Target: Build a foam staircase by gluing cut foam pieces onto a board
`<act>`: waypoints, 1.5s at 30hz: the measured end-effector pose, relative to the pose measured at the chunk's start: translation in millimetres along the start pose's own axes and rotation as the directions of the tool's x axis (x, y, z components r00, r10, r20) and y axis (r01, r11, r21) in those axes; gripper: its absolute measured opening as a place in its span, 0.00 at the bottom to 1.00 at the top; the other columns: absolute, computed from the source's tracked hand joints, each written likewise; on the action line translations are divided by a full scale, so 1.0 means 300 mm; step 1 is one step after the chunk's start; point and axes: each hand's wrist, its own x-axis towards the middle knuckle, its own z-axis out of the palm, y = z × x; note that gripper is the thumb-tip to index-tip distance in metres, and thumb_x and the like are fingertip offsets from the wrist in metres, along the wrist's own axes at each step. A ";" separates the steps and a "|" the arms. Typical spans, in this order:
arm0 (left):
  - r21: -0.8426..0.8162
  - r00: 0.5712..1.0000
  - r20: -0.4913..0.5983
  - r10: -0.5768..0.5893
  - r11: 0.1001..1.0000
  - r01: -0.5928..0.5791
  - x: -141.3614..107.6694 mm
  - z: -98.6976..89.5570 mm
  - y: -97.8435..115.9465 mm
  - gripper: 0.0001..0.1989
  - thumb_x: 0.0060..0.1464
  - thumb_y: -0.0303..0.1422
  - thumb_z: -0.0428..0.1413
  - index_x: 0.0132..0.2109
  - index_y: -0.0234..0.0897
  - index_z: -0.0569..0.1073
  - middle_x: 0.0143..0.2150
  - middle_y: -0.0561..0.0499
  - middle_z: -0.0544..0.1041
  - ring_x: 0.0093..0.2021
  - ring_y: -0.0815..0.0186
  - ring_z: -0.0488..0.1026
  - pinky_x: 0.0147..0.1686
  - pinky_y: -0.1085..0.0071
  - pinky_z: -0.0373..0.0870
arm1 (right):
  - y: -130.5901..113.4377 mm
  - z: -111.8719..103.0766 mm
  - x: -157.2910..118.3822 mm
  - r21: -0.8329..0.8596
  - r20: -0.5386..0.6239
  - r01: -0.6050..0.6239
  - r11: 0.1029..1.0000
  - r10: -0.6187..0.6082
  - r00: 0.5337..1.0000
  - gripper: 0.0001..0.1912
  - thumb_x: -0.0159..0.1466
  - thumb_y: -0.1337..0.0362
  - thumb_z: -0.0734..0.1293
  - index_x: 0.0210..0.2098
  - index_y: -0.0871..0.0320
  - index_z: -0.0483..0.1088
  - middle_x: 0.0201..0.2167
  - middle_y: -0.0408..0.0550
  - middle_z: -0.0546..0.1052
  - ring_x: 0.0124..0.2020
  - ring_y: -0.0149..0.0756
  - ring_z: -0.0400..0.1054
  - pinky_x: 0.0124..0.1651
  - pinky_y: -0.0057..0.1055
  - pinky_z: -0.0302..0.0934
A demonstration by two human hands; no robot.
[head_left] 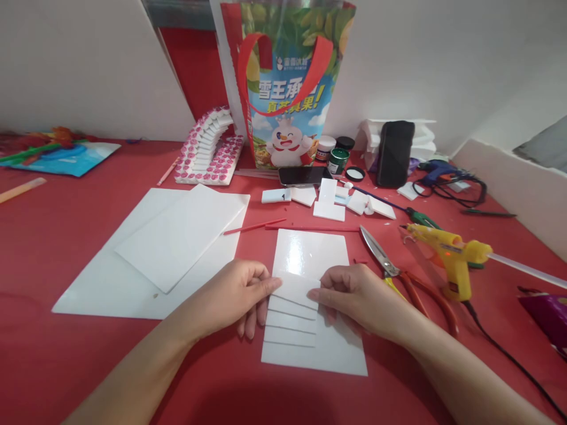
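A white board (pixel 341 348) lies on the red table in front of me, with several overlapping white strips (pixel 290 336) stepped up its left part. At the top of the steps, a white piece (pixel 296 289) is pinched at both ends. My left hand (pixel 254 292) grips its left end between thumb and fingers. The right end is between the thumb and curled fingers of my right hand (pixel 343 292). Both hands rest close to the board, and the right fingertips are partly hidden.
Larger white sheets (pixel 106 265) lie left. Scissors (pixel 390 268) and a yellow glue gun (pixel 452 254) with its cord are right. Behind stand a printed bag (pixel 287 100), a pink-and-white stepped model (pixel 208 150), paint jars (pixel 338 160) and a black phone (pixel 395 153). Thin red sticks (pixel 314 228) lie beyond the board.
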 end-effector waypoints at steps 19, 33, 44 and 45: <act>0.104 0.999 -0.033 -0.017 0.994 0.021 -0.002 0.015 0.009 0.20 0.59 0.49 0.57 0.31 0.39 0.61 0.20 0.56 0.76 0.14 0.70 0.70 0.14 0.78 0.61 | 0.000 0.002 -0.007 -0.031 -0.008 0.010 0.999 -0.011 1.000 0.18 0.65 0.55 0.68 0.23 0.59 0.66 0.20 0.42 0.77 0.12 0.20 0.56 0.14 0.19 0.47; 0.106 0.999 -0.038 -0.020 0.994 0.024 0.003 0.018 0.009 0.19 0.58 0.48 0.57 0.31 0.40 0.61 0.20 0.56 0.76 0.13 0.70 0.69 0.14 0.77 0.61 | 0.009 0.005 0.002 -0.025 -0.011 0.027 0.999 -0.028 1.000 0.18 0.65 0.54 0.68 0.24 0.59 0.67 0.20 0.42 0.77 0.12 0.20 0.57 0.15 0.20 0.47; 0.026 1.000 -0.028 -0.013 1.000 0.014 -0.012 -0.003 0.018 0.18 0.57 0.48 0.58 0.33 0.38 0.67 0.21 0.56 0.76 0.14 0.73 0.67 0.15 0.78 0.56 | 0.038 -0.056 -0.008 -0.066 -0.485 0.232 0.971 -0.234 0.842 0.20 0.64 0.47 0.68 0.27 0.57 0.70 0.20 0.41 0.72 0.16 0.26 0.58 0.21 0.27 0.51; 0.025 0.999 -0.042 -0.003 1.000 0.004 -0.013 -0.006 0.020 0.18 0.57 0.48 0.59 0.33 0.38 0.67 0.20 0.57 0.75 0.14 0.73 0.65 0.15 0.78 0.55 | 0.043 -0.060 -0.007 -0.121 -0.542 0.260 0.958 -0.283 0.791 0.18 0.65 0.48 0.68 0.29 0.57 0.71 0.22 0.42 0.73 0.20 0.28 0.61 0.23 0.27 0.54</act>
